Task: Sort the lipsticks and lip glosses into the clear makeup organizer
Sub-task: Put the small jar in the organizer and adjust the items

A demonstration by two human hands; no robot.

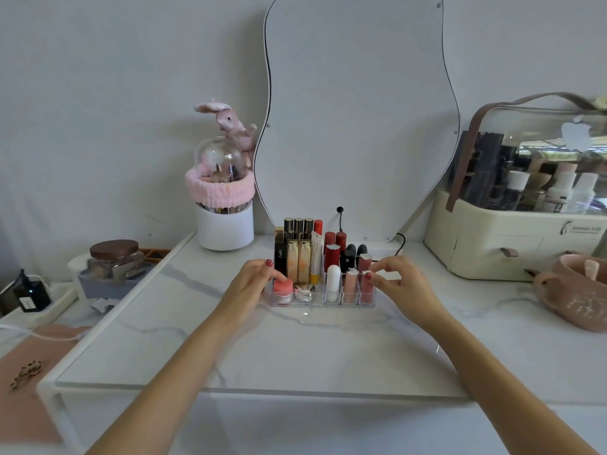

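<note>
The clear makeup organizer (pixel 323 303) stands on the marble tabletop, filled with upright lipsticks and glosses: black and gold tubes (pixel 298 254) at the back left, red tubes (pixel 332 254) in the middle, a white tube (pixel 333 280) and pink glosses (pixel 351 284) in front. A small pink jar (pixel 283 289) sits in the front left compartment. My left hand (pixel 254 284) holds the organizer's left side, thumb touching the pink jar. My right hand (pixel 399 279) is at the right end, its thumb and fingertips pinching the top of a pink gloss (pixel 365 289) in the right compartment.
A wavy mirror (pixel 358 110) leans on the wall behind. A white brush holder (pixel 225 224) with a pink headband stands back left, a cream cosmetics case (pixel 512 231) back right, a pink mug (pixel 578 290) at the right, a lidded glass jar (pixel 115 261) at the left.
</note>
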